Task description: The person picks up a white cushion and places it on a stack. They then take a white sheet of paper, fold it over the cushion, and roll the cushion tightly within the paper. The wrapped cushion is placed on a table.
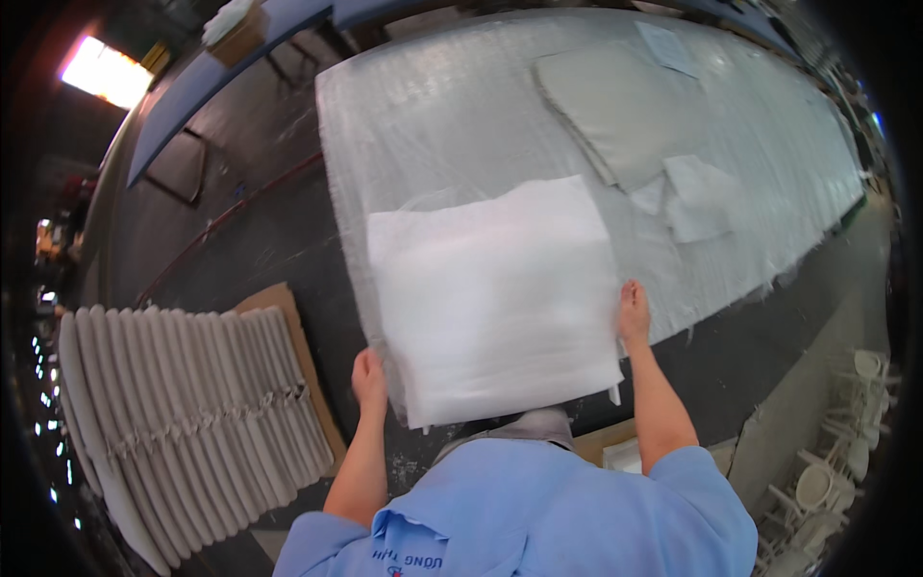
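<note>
I hold a square white cushion wrapped in clear plastic point(495, 298) in front of me, over the near edge of a long table covered in clear plastic sheet point(433, 125). My left hand point(368, 378) grips the cushion's lower left edge. At the right edge, my right hand point(633, 313) grips the cushion. A grey piece of fabric point(538, 423) shows just under the cushion's lower edge.
A grey flat cushion point(625, 111) lies farther along the table, with white pieces point(697, 192) beside it and a paper sheet point(668, 46) beyond. To my left, a row of grey cushions point(183, 404) stands stacked on cardboard on the floor. White chairs point(827, 481) stand at lower right.
</note>
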`<state>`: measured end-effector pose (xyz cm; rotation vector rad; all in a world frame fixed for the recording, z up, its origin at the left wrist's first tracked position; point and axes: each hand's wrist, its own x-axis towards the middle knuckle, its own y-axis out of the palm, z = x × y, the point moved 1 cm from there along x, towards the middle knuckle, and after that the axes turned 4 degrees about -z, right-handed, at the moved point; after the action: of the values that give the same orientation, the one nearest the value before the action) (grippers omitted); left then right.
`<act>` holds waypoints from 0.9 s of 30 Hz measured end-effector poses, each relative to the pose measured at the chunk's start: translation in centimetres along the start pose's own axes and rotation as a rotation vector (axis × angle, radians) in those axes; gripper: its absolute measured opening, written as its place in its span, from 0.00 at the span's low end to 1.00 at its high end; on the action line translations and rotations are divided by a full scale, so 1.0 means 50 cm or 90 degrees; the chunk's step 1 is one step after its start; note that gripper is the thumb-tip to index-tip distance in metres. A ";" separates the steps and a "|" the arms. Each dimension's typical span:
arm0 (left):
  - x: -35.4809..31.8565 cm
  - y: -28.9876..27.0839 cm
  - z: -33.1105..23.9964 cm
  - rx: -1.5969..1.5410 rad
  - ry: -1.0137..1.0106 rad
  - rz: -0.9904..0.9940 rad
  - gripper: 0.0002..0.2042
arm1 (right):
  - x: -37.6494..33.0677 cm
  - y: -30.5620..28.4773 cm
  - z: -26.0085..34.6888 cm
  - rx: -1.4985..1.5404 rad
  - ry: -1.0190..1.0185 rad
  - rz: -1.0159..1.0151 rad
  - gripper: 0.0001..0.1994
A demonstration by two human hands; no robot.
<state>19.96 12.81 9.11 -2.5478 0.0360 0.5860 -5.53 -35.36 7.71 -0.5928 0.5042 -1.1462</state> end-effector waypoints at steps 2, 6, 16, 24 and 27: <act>0.049 0.055 -0.050 -0.111 -0.060 0.037 0.21 | 0.034 0.044 0.003 0.062 0.011 0.034 0.24; 0.109 0.139 -0.092 -0.008 -0.038 0.027 0.22 | 0.085 0.091 0.013 0.088 0.055 0.150 0.24; 0.144 0.178 -0.074 0.153 0.138 -0.217 0.19 | 0.109 0.106 -0.013 0.128 0.118 0.081 0.22; 0.173 0.179 -0.049 0.226 0.150 -0.223 0.19 | 0.115 0.116 -0.030 0.025 0.103 0.035 0.22; 0.176 0.182 -0.045 0.256 0.098 -0.202 0.21 | 0.113 0.126 -0.030 -0.017 0.059 -0.020 0.22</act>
<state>27.61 4.61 2.81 -2.1403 -0.1766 0.2291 -0.30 -39.09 2.02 -0.5752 0.5919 -1.2018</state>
